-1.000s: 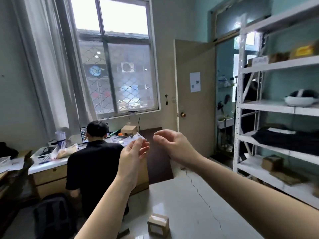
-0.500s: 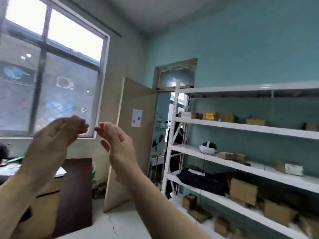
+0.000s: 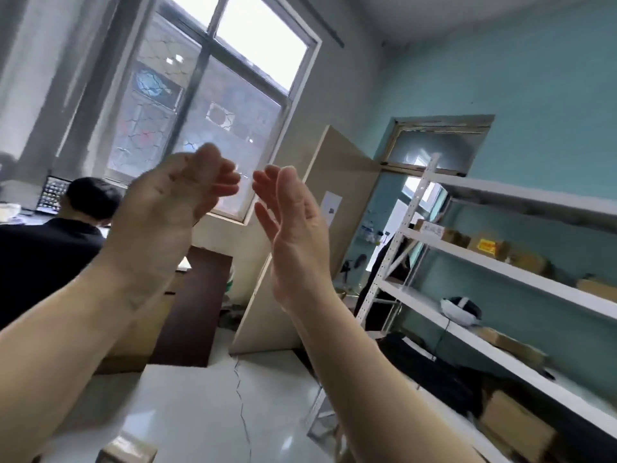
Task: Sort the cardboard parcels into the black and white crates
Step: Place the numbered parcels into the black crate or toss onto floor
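Both my hands are raised in front of the camera, palms facing each other with a small gap between the fingertips. My left hand (image 3: 173, 208) has loosely bent fingers and holds nothing. My right hand (image 3: 293, 228) has nearly straight fingers and is also empty. A cardboard parcel (image 3: 128, 449) lies on the white floor at the bottom edge, below my left forearm. More cardboard parcels (image 3: 519, 426) sit on the white shelving at the right, with others (image 3: 487, 245) on a higher shelf. No black or white crate is in view.
A white metal shelf unit (image 3: 500, 272) fills the right side. A person in a black shirt (image 3: 50, 252) sits at a desk at the left under the window. A beige door (image 3: 300, 248) stands open in the middle. The floor (image 3: 207, 406) is cracked white tile.
The view has swung back left and tilted, so the seated person is in sight again. My hands stay raised facing each other, now higher and nearer the frame's centre.
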`<state>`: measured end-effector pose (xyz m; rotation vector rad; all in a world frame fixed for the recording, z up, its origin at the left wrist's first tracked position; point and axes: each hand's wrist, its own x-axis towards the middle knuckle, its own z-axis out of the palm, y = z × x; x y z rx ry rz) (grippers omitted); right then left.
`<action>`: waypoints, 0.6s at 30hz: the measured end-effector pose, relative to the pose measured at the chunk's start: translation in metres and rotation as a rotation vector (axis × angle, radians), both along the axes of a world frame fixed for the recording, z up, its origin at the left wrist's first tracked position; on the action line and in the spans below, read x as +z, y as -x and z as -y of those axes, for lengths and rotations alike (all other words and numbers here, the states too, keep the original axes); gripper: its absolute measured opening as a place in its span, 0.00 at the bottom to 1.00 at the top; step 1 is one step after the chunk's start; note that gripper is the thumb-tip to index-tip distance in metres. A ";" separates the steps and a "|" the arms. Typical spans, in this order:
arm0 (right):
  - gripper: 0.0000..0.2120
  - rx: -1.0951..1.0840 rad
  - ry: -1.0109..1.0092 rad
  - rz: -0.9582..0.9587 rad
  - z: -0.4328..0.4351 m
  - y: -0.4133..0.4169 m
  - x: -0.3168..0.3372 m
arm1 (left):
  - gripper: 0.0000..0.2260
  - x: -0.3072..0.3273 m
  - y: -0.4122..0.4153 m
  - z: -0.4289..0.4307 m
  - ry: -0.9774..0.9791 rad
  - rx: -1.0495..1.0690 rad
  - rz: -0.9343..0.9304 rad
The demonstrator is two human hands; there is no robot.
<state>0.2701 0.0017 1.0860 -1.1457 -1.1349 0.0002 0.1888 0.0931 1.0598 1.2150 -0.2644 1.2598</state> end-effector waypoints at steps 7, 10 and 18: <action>0.25 0.109 0.056 -0.065 -0.031 0.000 -0.031 | 0.16 -0.034 -0.003 -0.013 0.095 0.103 -0.031; 0.23 0.161 0.107 -0.119 -0.047 0.005 -0.049 | 0.16 -0.055 0.002 -0.027 0.154 0.133 -0.016; 0.10 0.191 0.279 0.020 -0.091 0.004 -0.114 | 0.14 -0.120 0.019 -0.055 0.336 0.203 -0.037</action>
